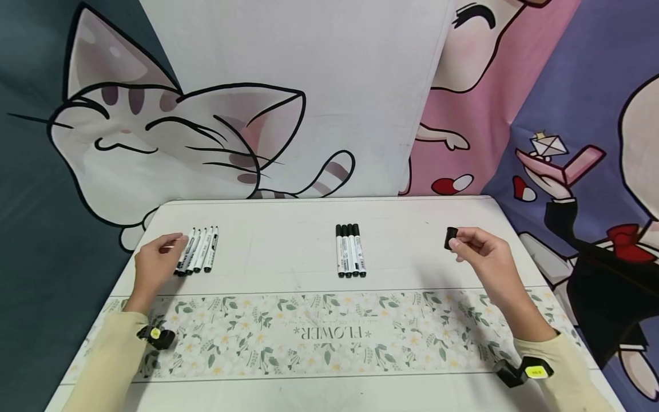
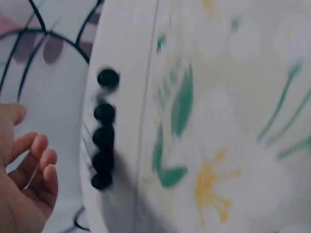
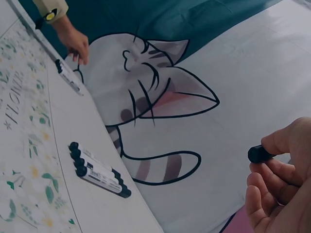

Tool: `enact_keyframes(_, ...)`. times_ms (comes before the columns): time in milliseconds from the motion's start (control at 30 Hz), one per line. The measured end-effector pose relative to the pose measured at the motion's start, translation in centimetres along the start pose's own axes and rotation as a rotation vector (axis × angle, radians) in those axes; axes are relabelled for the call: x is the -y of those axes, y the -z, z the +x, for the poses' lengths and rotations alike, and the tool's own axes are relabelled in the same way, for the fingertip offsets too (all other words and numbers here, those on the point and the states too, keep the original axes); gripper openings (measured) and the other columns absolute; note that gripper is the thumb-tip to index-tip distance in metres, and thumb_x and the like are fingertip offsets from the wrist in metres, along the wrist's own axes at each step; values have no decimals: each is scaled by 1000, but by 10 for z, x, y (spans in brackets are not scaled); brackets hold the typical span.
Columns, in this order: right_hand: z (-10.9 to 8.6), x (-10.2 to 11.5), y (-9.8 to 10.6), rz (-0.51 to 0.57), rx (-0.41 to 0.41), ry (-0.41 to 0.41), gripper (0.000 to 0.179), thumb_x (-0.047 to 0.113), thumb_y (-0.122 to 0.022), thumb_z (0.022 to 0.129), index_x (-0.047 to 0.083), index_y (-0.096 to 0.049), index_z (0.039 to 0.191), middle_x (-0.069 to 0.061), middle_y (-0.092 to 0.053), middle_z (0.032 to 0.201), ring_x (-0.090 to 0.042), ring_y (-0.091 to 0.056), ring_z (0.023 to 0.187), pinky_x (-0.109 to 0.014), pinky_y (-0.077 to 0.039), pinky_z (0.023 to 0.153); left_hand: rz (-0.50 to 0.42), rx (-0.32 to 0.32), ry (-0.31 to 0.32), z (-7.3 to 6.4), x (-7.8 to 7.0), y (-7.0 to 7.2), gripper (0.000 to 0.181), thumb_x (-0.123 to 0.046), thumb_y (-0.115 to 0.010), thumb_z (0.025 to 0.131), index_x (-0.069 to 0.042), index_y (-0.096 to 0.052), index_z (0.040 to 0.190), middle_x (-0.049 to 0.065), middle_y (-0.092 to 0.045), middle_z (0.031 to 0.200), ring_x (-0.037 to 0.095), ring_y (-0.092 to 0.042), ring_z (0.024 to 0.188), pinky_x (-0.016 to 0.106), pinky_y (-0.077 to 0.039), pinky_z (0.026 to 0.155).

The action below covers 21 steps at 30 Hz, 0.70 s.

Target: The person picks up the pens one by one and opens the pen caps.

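Note:
At the left of the table lies a row of several white uncapped markers [image 1: 205,252], thin black tips toward the back and black ends toward the front. My left hand [image 1: 158,260] hovers at the row's left side, fingers loosely bent. In the left wrist view, a gap shows between thumb and fingers, close beside the black marker ends [image 2: 103,138]. My right hand [image 1: 486,257], raised over the right side, pinches a short black marker cap [image 1: 450,238] between thumb and fingertips. The same cap [image 3: 259,154] shows end-on in the right wrist view.
Several capped markers [image 1: 351,252] lie side by side at the table's middle. A flower-patterned strip [image 1: 329,357] crosses the white table in front of them. Behind the table hangs a cloth [image 1: 329,114] with a cartoon cat.

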State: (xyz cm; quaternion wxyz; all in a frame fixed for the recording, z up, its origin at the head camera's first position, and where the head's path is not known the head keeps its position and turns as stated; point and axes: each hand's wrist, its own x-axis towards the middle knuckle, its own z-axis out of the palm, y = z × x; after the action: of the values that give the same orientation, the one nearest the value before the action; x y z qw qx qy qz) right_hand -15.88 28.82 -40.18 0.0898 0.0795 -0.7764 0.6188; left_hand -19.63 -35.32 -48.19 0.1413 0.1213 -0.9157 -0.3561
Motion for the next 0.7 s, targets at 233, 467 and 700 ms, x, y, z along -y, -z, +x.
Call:
enact_keyframes(233, 13, -4, 17, 115, -16, -27, 21, 4, -68, 98, 6, -67, 118, 5, -71, 94, -8, -63, 75, -17, -53, 68, -25, -37, -199, -20, -35, -3, 44, -38, -64, 101, -7, -68, 134, 16, -72, 112, -5, -53, 93, 17, -43, 77)
enact_keyframes(467, 28, -12, 40, 192, -33, -90, 21, 1, -70, 95, 11, -69, 114, 7, -74, 88, -5, -67, 76, -16, -53, 67, -60, -19, -304, -41, -62, -9, 38, -30, -68, 100, -6, -69, 129, 13, -74, 108, -13, -52, 92, 17, -46, 76)
enact_keyframes(700, 43, -27, 60, 77, -81, -221, 16, 11, -74, 95, 12, -67, 110, 11, -75, 84, -4, -67, 76, -16, -53, 64, -71, 61, -328, -66, -84, -19, 36, -30, -68, 100, -9, -70, 129, 9, -73, 107, -6, -56, 91, 18, -48, 76)
